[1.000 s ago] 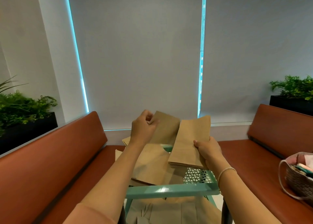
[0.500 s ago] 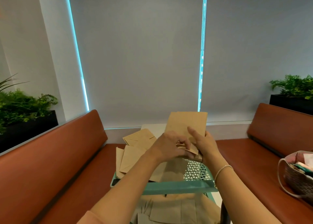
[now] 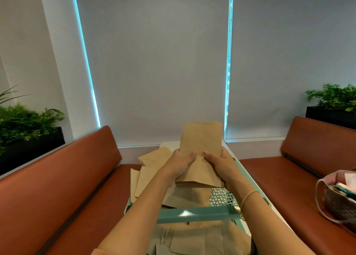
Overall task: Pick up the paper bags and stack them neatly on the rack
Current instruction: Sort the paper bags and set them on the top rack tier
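Booth seating either side; both hands, left hand [image 3: 181, 165] and right hand [image 3: 221, 165], grip the flat brown paper bag stack [image 3: 200, 154] by its edges, fingers curled round, probably squaring it over the teal mesh metal rack [image 3: 194, 214].

A small stack of flat brown paper bags [image 3: 201, 150] is held tilted, its far end raised, above a teal metal rack [image 3: 196, 214] with a perforated top. More flat brown bags [image 3: 154, 174] lie scattered, overlapping and askew, on the rack's top left. Further bags [image 3: 192, 239] lie on a lower level.
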### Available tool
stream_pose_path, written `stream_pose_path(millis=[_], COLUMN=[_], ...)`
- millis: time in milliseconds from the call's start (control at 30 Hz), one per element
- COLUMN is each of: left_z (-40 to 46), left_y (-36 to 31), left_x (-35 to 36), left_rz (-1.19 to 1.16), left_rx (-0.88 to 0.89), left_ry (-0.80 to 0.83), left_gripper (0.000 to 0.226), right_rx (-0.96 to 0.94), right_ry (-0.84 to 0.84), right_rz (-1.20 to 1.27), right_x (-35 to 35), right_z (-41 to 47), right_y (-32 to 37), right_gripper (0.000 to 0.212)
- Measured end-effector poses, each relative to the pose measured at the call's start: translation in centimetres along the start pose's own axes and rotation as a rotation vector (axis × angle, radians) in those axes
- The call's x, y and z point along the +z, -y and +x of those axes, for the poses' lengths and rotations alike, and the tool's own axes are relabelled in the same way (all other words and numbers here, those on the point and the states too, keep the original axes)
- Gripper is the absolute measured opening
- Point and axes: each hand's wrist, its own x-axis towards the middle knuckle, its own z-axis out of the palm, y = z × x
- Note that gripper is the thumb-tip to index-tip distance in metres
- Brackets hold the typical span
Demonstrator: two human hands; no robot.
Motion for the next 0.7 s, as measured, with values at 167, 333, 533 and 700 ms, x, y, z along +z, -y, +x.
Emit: stream_pose_path(millis=[167, 333, 533, 700], left_z=[-0.4, -0.9, -1.5, -1.7], left_y=[0.6, -0.6, -1.1, -2.2], left_x=[0.6, 1.5, 3.4, 2.9], left_rz=[-0.174, -0.325, -0.468, -0.492], left_rx=[0.118, 0.409, 0.426, 0.403], left_ry=[-0.093, -0.390, -0.326, -0.342], left_gripper=[0.051, 0.034, 0.028, 0.036], right_rx=[0.058, 0.108, 0.151, 0.103], right_ry=[0.091, 0.028, -0.079, -0.065], right_rz=[-0.054, 0.218, 0.904, 0.925], right_x=[-0.6, -0.2, 2.5, 2.7], right_z=[0.0, -0.4, -1.6, -1.8], right_y=[0.2, 0.5, 0.0, 0.0], right_gripper=[0.042, 0.024, 0.017, 0.014])
